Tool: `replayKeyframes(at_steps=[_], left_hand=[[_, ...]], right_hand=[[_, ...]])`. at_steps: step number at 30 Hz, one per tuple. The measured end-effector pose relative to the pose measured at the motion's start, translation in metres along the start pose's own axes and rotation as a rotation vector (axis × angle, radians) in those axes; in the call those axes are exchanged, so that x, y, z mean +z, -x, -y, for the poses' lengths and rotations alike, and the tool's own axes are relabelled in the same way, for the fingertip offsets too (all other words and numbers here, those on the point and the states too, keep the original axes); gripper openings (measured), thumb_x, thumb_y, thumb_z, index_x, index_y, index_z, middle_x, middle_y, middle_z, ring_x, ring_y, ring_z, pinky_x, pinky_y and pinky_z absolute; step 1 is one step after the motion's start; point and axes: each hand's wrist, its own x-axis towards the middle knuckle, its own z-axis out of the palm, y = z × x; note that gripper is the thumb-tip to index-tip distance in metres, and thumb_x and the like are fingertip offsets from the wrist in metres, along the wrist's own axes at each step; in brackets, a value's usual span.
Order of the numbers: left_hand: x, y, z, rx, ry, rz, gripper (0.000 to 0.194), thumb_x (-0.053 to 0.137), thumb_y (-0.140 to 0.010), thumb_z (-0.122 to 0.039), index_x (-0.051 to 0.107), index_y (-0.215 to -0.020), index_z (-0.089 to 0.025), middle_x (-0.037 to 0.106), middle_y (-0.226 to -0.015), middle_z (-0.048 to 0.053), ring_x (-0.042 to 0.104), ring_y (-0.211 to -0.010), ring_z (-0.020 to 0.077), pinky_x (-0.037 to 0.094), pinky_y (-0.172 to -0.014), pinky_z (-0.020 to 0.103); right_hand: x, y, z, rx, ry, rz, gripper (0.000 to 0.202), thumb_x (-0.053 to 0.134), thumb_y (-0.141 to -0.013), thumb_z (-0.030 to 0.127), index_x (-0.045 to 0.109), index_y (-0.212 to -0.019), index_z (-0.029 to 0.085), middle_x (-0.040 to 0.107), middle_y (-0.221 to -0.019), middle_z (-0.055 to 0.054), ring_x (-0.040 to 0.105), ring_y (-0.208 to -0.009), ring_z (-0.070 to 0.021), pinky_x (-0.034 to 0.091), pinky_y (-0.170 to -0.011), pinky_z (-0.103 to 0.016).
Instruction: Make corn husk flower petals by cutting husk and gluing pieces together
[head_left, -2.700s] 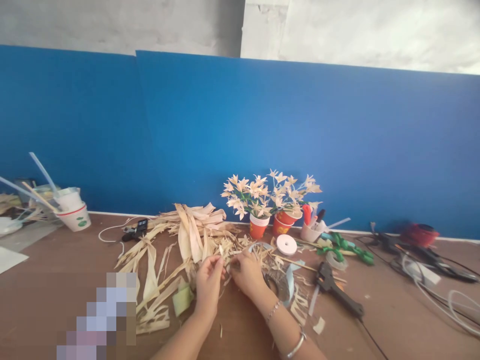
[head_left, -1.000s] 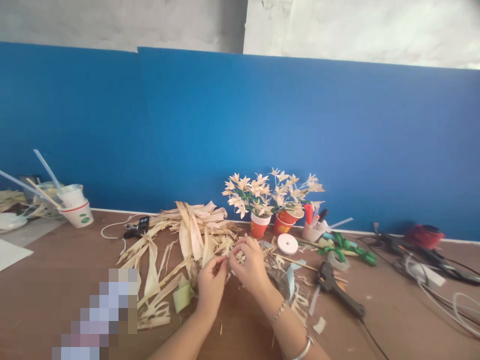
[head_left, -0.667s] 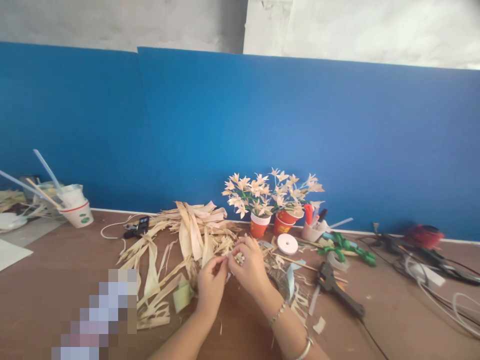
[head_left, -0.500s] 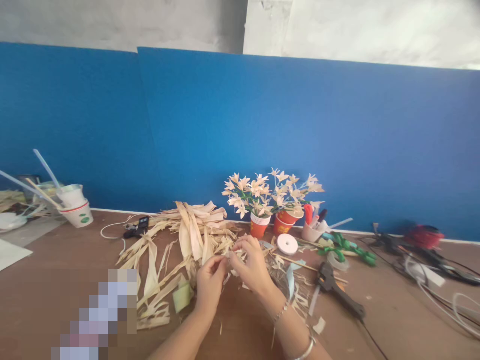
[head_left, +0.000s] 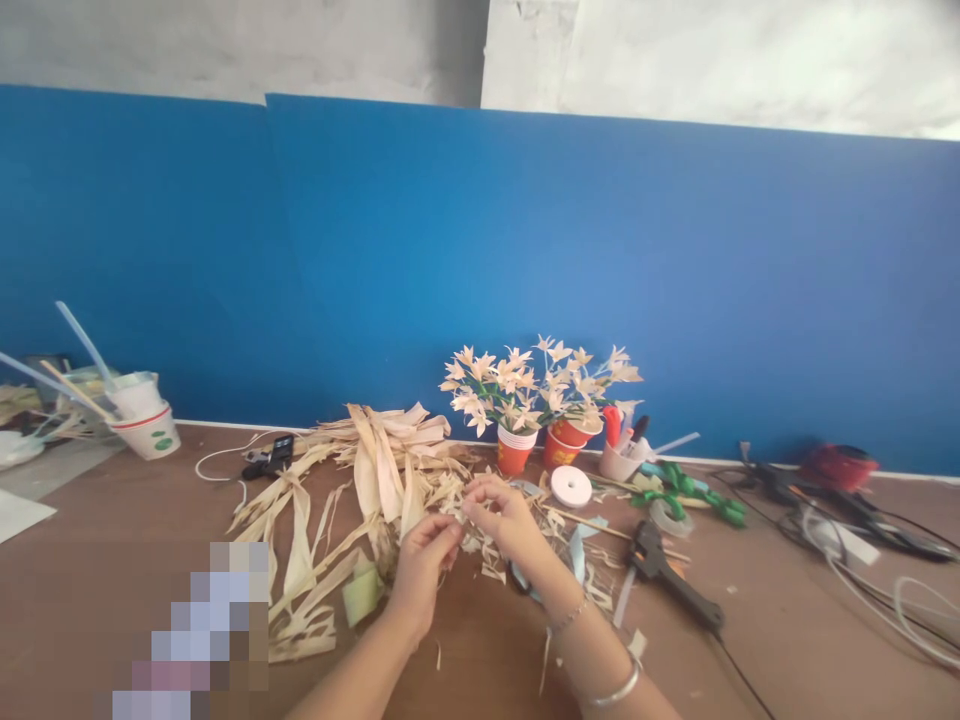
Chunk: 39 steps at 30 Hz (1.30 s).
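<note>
- The left hand (head_left: 424, 568) pinches a small pale piece (head_left: 459, 516) between thumb and forefinger; its form is too blurred to tell.
- The right hand (head_left: 506, 517) arches just beside it, fingers curled; whether it grips anything, I cannot tell.
- Done, by the look of it: pale flowers (head_left: 511, 376) already stand bunched in red cups (head_left: 514, 456) against the blue panel (head_left: 375, 250).
- Left over: loose husk strips (head_left: 384, 470) lie heaped beyond the left hand, and the pinched piece is apart from the bunches.
- The glue gun (head_left: 677, 580) lies untouched.

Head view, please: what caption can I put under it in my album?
Left hand and right hand close together by dry leaves, pale flowers in red cups behind.
</note>
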Motion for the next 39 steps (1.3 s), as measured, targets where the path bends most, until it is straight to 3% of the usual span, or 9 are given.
replayKeyframes(at_steps=[10, 14, 18, 22, 29, 35, 39], left_hand=[[0.003, 0.001, -0.011, -0.128, 0.216, 0.101, 0.017, 0.074, -0.060, -0.020, 0.058, -0.060, -0.014, 0.053, -0.054, -0.005, 0.040, -0.047, 0.0036, 0.030, -0.047, 0.015], [0.003, 0.003, -0.012, -0.200, 0.260, 0.148, 0.018, 0.075, -0.063, -0.022, 0.061, -0.068, -0.013, 0.058, -0.062, -0.001, 0.046, -0.050, 0.0039, 0.033, -0.046, 0.014], [0.003, 0.003, -0.010, -0.224, 0.299, 0.121, 0.021, 0.074, -0.065, -0.026, 0.061, -0.075, -0.013, 0.061, -0.064, 0.000, 0.050, -0.051, 0.0054, 0.034, -0.045, 0.015], [0.005, 0.003, -0.010, -0.185, 0.217, 0.102, 0.026, 0.074, -0.064, -0.028, 0.058, -0.080, -0.014, 0.061, -0.061, 0.000, 0.048, -0.047, 0.0054, 0.031, -0.042, 0.015], [0.007, 0.005, -0.008, 0.050, -0.078, 0.009, 0.039, 0.075, -0.062, -0.038, 0.059, -0.090, -0.015, 0.059, -0.058, -0.002, 0.048, -0.047, 0.0086, 0.034, -0.042, 0.018], [0.009, 0.007, -0.008, 0.056, -0.122, -0.048, 0.036, 0.074, -0.061, -0.042, 0.064, -0.081, -0.014, 0.058, -0.056, -0.002, 0.047, -0.047, 0.0083, 0.034, -0.043, 0.018], [0.009, 0.007, -0.009, 0.050, -0.128, -0.070, 0.033, 0.074, -0.060, -0.042, 0.065, -0.075, -0.014, 0.058, -0.055, -0.002, 0.046, -0.047, 0.0082, 0.034, -0.044, 0.018]], right_hand=[[-0.001, 0.000, 0.004, 0.053, -0.094, 0.035, 0.014, 0.064, -0.069, 0.028, 0.062, -0.061, 0.017, 0.057, -0.093, -0.006, 0.053, -0.081, -0.0170, 0.038, -0.063, -0.026], [-0.003, 0.000, 0.008, 0.055, -0.120, 0.029, 0.015, 0.065, -0.069, 0.029, 0.061, -0.060, 0.017, 0.058, -0.091, -0.006, 0.054, -0.086, -0.0186, 0.040, -0.070, -0.028], [-0.003, 0.000, 0.010, 0.071, -0.125, 0.032, 0.016, 0.065, -0.069, 0.029, 0.060, -0.059, 0.017, 0.058, -0.091, -0.005, 0.054, -0.087, -0.0187, 0.040, -0.074, -0.029], [-0.003, 0.000, 0.008, 0.062, -0.133, 0.015, 0.016, 0.064, -0.069, 0.028, 0.059, -0.058, 0.017, 0.059, -0.084, -0.004, 0.055, -0.083, -0.0182, 0.040, -0.074, -0.029], [-0.003, -0.001, 0.005, 0.016, -0.078, -0.038, 0.016, 0.063, -0.070, 0.026, 0.057, -0.058, 0.017, 0.060, -0.077, -0.002, 0.055, -0.076, -0.0165, 0.040, -0.075, -0.029], [-0.002, 0.000, 0.004, 0.030, -0.071, -0.016, 0.015, 0.063, -0.071, 0.028, 0.058, -0.061, 0.017, 0.060, -0.079, -0.003, 0.055, -0.076, -0.0163, 0.042, -0.069, -0.027], [-0.001, 0.001, 0.007, 0.060, -0.098, 0.007, 0.018, 0.064, -0.071, 0.032, 0.058, -0.063, 0.018, 0.058, -0.070, 0.000, 0.053, -0.067, -0.0143, 0.043, -0.062, -0.025]])
